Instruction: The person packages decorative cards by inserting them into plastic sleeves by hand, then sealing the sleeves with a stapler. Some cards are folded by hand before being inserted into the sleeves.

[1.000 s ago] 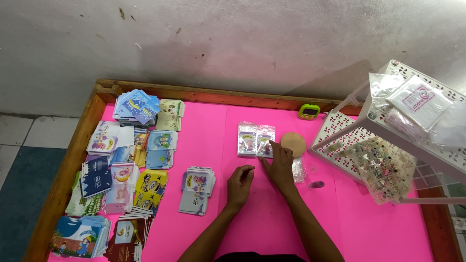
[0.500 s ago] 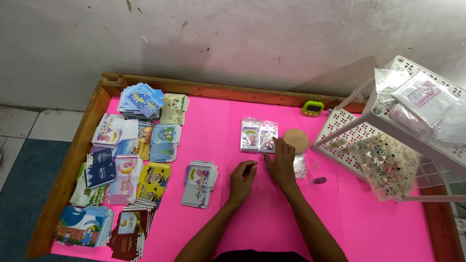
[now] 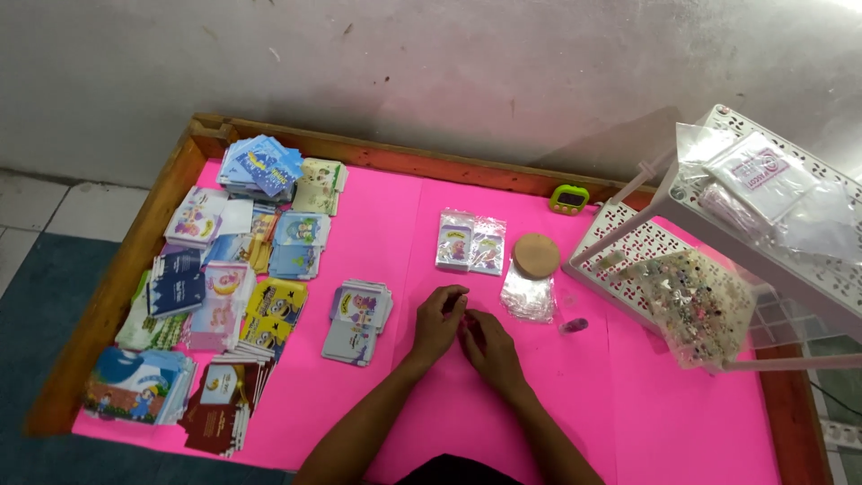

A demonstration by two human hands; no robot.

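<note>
Drawing back from the packets [image 3: 470, 242], both hands [image 3: 462, 328] now meet.

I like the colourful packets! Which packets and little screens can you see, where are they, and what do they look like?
Two clear packets: mid-table, side by side, flat, cartoon cards inside.
Card stack: left of the left hand, grey-blue.
Card piles: left side, blue, yellow, pink, maroon.
Timer: back edge, small, green, grey screen.
Bead bag: white rack, clear, speckled.
</note>
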